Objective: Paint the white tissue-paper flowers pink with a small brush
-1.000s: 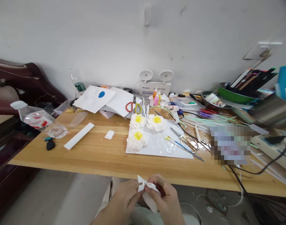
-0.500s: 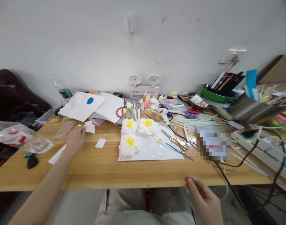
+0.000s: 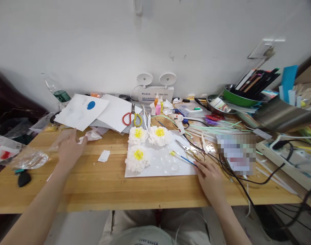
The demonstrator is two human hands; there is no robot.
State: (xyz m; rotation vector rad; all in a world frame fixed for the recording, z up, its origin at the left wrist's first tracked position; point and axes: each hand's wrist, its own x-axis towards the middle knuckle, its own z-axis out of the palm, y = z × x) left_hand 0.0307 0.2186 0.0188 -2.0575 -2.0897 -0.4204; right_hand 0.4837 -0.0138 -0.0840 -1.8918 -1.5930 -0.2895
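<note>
My left hand [image 3: 70, 149] is over the left part of the table, fingers apart, beside a crumpled piece of white tissue paper [image 3: 93, 135]. My right hand [image 3: 210, 178] lies low with its fingers stretched over the end of a blue paintbrush [image 3: 186, 159] and by the gold handles of a pair of scissors [image 3: 184, 145]; its fingertips touch there. Three white paper flowers with yellow centres, one a front flower [image 3: 138, 159], rest on a white sheet [image 3: 165, 170]. A small white paper piece [image 3: 104, 156] lies between the hands.
Red-and-yellow-handled scissors [image 3: 133, 117] lie on white sheets [image 3: 81, 112] at the back. Behind the flowers are a glue gun [image 3: 179, 123] and small paint bottles [image 3: 158, 107]. A blurred-out phone [image 3: 236, 154], black cables and a power strip [image 3: 275, 153] crowd the right. A plastic bottle [image 3: 59, 93] leans back left.
My right hand has moved from the table's front edge up onto the paintbrush end. My left hand has shifted slightly left, its fingers spreading. The view has tilted down a little.
</note>
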